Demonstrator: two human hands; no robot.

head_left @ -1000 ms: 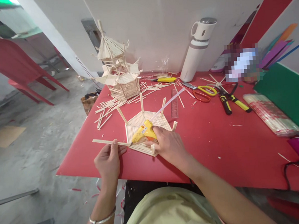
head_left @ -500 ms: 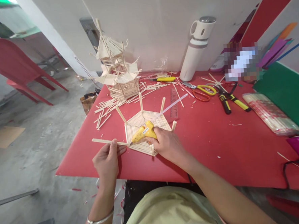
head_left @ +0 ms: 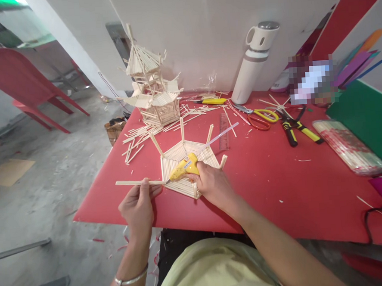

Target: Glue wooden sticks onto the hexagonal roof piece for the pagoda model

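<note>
Between thumb and fingers my left hand [head_left: 137, 206] pinches a pale wooden stick strip [head_left: 125, 183], held nearly level. Its right end is at the left corner of a hexagonal stick base [head_left: 174, 155]. Short upright posts [head_left: 182, 129] rise from the base's other corners. My right hand [head_left: 213, 182] is wrapped round a yellow hot glue gun [head_left: 186, 165] above the base. The gun's nozzle points left and meets, or nearly meets, the strip's end; which one I cannot tell. A clear glue stick [head_left: 219, 135] juts from its back.
A stick pagoda [head_left: 158, 102] stands at the back left among loose sticks [head_left: 135, 142]. Behind are a yellow cutter knife [head_left: 214, 101], scissors [head_left: 262, 117], a ruler [head_left: 223, 132] and a white flask [head_left: 250, 74]. Pliers [head_left: 295, 130] and a bagged stick bundle [head_left: 349, 146] lie right.
The view has shifted slightly. The strip's outer end sits a little lower, so the strip is more level. Both hands keep their hold, with the glue gun almost still.
</note>
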